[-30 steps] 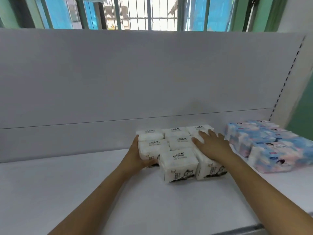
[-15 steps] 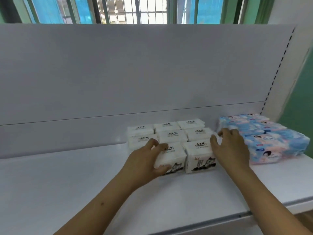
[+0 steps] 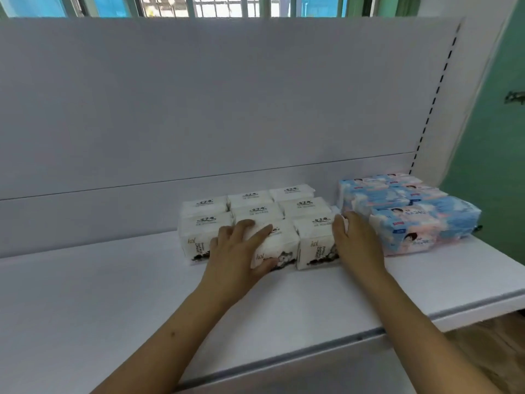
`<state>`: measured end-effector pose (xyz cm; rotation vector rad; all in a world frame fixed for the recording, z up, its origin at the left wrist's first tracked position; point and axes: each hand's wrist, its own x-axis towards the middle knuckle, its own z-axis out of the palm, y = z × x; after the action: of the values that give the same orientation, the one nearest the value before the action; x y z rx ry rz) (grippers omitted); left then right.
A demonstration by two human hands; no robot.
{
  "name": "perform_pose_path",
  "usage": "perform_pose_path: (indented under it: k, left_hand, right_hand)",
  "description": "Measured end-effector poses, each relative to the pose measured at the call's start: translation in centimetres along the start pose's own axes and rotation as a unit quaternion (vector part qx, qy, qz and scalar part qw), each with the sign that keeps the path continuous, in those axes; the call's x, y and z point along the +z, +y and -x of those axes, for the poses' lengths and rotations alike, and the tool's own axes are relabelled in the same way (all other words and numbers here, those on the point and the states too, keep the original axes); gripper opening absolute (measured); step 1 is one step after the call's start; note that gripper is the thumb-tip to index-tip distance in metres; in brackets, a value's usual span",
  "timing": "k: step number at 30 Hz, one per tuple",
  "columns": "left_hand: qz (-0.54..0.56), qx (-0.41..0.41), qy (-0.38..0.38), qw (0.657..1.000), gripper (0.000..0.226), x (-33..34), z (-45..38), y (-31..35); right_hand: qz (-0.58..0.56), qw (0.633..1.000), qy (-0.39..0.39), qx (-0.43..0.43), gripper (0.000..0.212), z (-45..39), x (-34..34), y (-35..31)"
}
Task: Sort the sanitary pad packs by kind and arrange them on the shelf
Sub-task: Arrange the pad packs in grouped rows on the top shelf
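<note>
Head view: left hand [image 3: 237, 253] grips white pack [image 3: 279, 248].

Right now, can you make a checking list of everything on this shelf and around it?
Surface: white shelf, bare at left.
Job's things: white packs in a block, mid-shelf; blue-pink packs grouped to their right, a small gap apart.
Clutter: nothing seen.
Hands: left hand grips the front middle white pack; right hand lies flat against the front right white pack.
Cables: nothing seen.
Surroundings: white back panel, barred window, green wall.
</note>
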<state>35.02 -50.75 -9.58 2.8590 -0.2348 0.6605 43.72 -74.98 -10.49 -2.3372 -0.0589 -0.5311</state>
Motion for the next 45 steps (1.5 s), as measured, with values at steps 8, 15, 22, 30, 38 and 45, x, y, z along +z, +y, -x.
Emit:
perform_pose_path:
  k: [8,15,22,30,38,45]
  left_hand:
    - [0.147,0.115,0.077,0.979,0.059,-3.3,1.7,8.5]
    - [0.308,0.239,-0.069,0.918,0.057,-1.4,10.1,18.5]
    - [0.327,0.317,-0.308,0.835,0.065,3.0,26.7,29.8]
    - [0.267,0.458,-0.483,0.697,0.071,0.4,46.3,40.6]
    - [0.188,0.536,-0.488,0.663,0.070,1.6,57.6,50.6]
    - [0.063,0.535,-0.517,0.665,0.070,7.3,66.1,59.6]
  right_hand:
    - [0.005,0.992,0.106,-0.066,0.045,4.4,-8.7,-2.3]
    - [0.092,0.980,0.171,0.045,0.056,15.7,-19.1,0.1]
    - [0.214,0.938,0.161,0.220,0.065,37.5,-28.2,4.7]
    - [0.261,0.835,0.208,0.437,0.063,63.1,-37.1,8.0]
    - [0.258,0.774,0.210,0.539,0.065,79.7,-43.6,15.3]
    - [0.232,0.747,0.139,0.607,0.067,89.5,-49.3,26.0]
